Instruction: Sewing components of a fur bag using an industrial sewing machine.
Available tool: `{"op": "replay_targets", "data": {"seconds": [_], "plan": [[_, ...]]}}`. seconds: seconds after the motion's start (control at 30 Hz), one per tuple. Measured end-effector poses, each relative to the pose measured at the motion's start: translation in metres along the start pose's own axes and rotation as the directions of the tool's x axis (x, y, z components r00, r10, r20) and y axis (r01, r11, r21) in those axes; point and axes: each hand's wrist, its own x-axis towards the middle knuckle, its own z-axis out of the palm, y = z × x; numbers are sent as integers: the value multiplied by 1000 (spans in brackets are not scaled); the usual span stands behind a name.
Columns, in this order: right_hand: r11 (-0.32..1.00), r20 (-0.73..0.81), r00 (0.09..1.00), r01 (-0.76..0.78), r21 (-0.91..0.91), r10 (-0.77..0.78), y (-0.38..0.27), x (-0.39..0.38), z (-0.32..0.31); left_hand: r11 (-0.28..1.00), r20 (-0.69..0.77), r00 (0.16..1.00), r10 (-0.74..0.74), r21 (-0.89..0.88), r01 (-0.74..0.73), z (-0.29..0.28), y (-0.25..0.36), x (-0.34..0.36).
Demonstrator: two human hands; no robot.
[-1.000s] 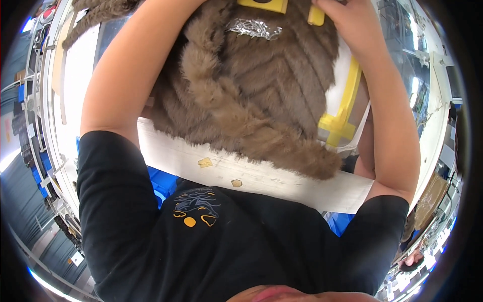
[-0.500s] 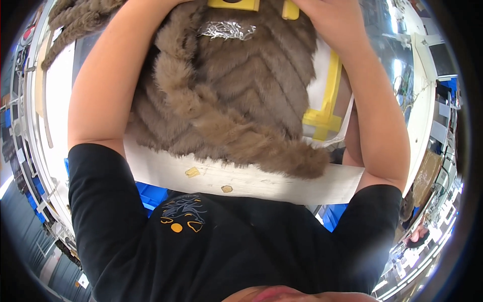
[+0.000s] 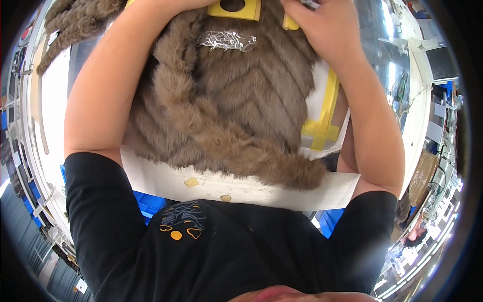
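A brown fur piece (image 3: pixel 251 85) with chevron seams lies under my arms. Across it runs a long fluffy fur strip (image 3: pixel 221 126), bending toward the near right. At the upper edge, my left hand (image 3: pixel 193 3) is mostly cut off and its fingers are out of sight. My right hand (image 3: pixel 324 22) is curled at the fur's far right, its thumb beside a small yellow block (image 3: pixel 290 22); its fingertips are partly cut off, so what it grips cannot be made out. Between the hands sits a yellow piece with a round hole (image 3: pixel 246 11). Crinkled silver foil (image 3: pixel 227 40) lies just nearer.
White board (image 3: pixel 282 196) edges the table in front of my body. Yellow tape (image 3: pixel 322 123) marks a white sheet at the right. More fur strips (image 3: pixel 80 30) lie at the far left. Blue bins (image 3: pixel 150 204) show below the table edge.
The whole scene sits slightly lower in the picture, so more of the holed yellow piece and my right hand shows. The fur strip keeps its place on the fur piece.
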Motion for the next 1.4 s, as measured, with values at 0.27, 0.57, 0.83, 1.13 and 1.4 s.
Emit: {"op": "replay_targets", "data": {"seconds": [0.27,0.57,0.83,1.13,1.4], "plan": [[974,30,988,-141,-176,148,-27,5,-5,985,-88,984,158,-53,-163,1,-6,-1],[963,24,963,-268,-34,269,-26,2,-9,986,-15,989,145,-78,-145,3,-4,-3],[982,48,981,-187,-2,187,-36,2,-6,984,-19,987,158,-76,-159,1,-3,-5],[984,70,986,-145,-102,153,-28,1,-6,949,-58,951,302,-73,-306,9,-16,2],[988,65,992,-101,-118,109,-39,0,-8,966,-44,967,251,-60,-253,2,-10,-4]]}}
